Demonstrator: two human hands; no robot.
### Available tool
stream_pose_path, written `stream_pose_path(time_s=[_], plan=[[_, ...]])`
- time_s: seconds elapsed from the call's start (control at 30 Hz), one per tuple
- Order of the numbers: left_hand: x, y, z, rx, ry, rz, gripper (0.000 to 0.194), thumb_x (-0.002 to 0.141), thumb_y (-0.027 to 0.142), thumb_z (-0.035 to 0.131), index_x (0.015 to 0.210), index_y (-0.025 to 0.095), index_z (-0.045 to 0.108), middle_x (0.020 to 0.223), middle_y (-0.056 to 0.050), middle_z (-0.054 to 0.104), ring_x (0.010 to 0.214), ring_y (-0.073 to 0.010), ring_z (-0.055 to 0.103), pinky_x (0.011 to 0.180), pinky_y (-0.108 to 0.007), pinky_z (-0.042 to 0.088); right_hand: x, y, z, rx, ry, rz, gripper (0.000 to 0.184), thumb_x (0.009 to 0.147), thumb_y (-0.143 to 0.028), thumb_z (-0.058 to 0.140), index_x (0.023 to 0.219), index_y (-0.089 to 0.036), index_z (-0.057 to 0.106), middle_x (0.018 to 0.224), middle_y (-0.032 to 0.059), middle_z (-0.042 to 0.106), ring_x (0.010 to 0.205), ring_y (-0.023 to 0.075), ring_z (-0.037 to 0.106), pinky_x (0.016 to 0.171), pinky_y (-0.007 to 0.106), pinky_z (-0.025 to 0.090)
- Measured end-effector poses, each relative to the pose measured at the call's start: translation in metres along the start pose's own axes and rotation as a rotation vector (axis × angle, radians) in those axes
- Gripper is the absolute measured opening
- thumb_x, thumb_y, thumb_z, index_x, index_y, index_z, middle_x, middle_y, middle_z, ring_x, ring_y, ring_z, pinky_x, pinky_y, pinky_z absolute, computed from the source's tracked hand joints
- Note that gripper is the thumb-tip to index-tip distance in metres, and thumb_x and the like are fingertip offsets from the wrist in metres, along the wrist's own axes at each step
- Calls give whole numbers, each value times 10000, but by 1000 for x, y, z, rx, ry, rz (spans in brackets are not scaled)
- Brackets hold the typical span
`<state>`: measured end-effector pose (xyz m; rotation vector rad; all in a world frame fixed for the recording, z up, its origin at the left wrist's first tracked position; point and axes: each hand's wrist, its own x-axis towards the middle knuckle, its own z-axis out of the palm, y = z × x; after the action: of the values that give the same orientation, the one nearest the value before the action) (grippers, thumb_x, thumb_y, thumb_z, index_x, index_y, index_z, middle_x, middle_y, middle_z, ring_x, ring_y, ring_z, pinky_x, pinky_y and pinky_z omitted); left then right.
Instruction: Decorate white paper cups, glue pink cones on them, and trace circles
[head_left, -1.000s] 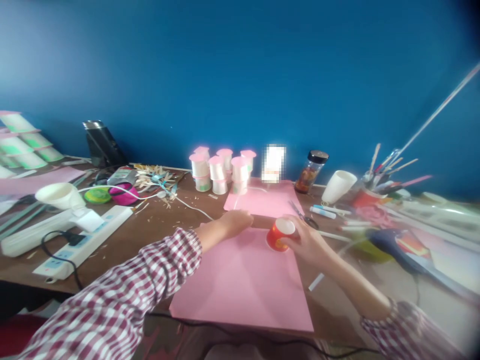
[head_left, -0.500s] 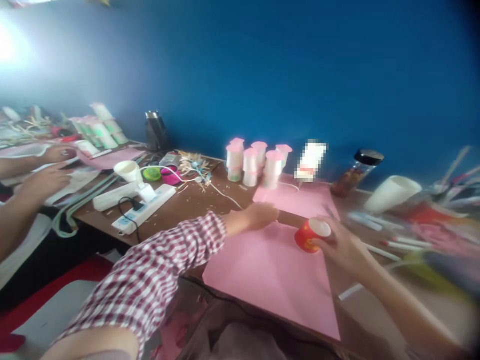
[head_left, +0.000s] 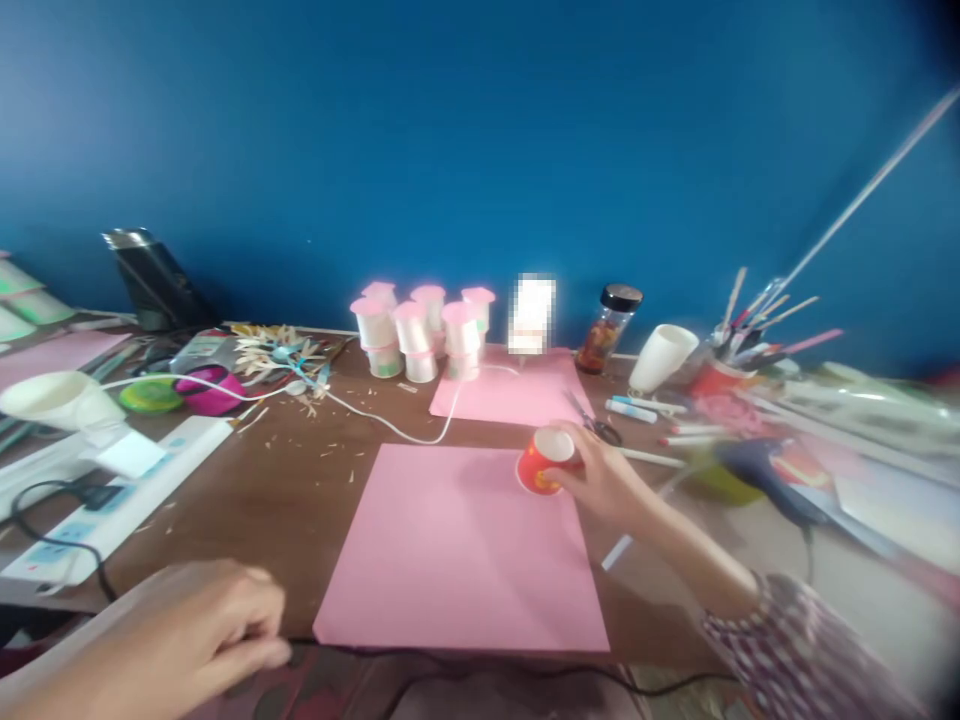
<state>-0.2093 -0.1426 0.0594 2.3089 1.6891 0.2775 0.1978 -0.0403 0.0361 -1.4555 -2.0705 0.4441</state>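
My right hand [head_left: 592, 465] is closed around the side of a red paper cup [head_left: 534, 468] with yellow markings. The cup rests at the upper right corner of a pink paper sheet [head_left: 457, 550], its white round end facing up. At the lower left, by the table's front edge, my left hand [head_left: 225, 615] is curled with fingers bent in, apart from the sheet; nothing shows in it. Just behind my right hand lies a pair of scissors [head_left: 596, 425], partly on a second pink sheet [head_left: 517, 395].
Several white paper-cup stacks with pink tops [head_left: 412, 335] stand by the blue wall. Rightward are a black-lidded jar [head_left: 604, 335], a white cup [head_left: 664, 358], markers [head_left: 634, 410] and a glue gun [head_left: 772, 470]. A power strip [head_left: 120, 500] and white cable [head_left: 382, 415] lie leftward.
My left hand has drawn back from the sheet's far edge to the lower left. My right hand stays on the red cup. The view has turned right; the co-worker's hands have left it.
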Motion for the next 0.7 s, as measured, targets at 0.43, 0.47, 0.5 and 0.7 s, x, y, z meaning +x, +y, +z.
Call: stream_pose_path(time_s=[0.43,0.47,0.5,0.7], plan=[[185,151,119,-695,168,254,696,690,380,748,1290,208,439,1231,-138,572,1102,-277,583,906,-462,507,3,-9,-12,53,-30,8,478,766,-170,659,1222,-206,520,1144,91,643,994,242,636,857,385,504],[188,156,124,-699,172,235,598,708,368,733,1229,206,489,1154,-119,605,1047,-267,605,877,-453,517,1,-8,-14,43,-30,12,518,770,-186,662,1260,-205,497,1178,104,632,1028,254,629,873,399,505],[191,158,127,-697,183,219,525,724,362,719,1181,199,518,1098,-109,618,1010,-264,614,854,-452,521,-3,-7,-17,26,-18,20,559,780,-216,664,1302,-200,466,1222,123,612,1075,271,614,893,420,502],[191,150,138,-653,236,240,417,759,310,674,1139,209,535,1051,-77,625,960,-241,621,839,-427,518,-55,-14,-16,-196,85,-86,387,898,-213,521,1282,-163,513,1285,140,591,1196,255,545,1006,432,451]])
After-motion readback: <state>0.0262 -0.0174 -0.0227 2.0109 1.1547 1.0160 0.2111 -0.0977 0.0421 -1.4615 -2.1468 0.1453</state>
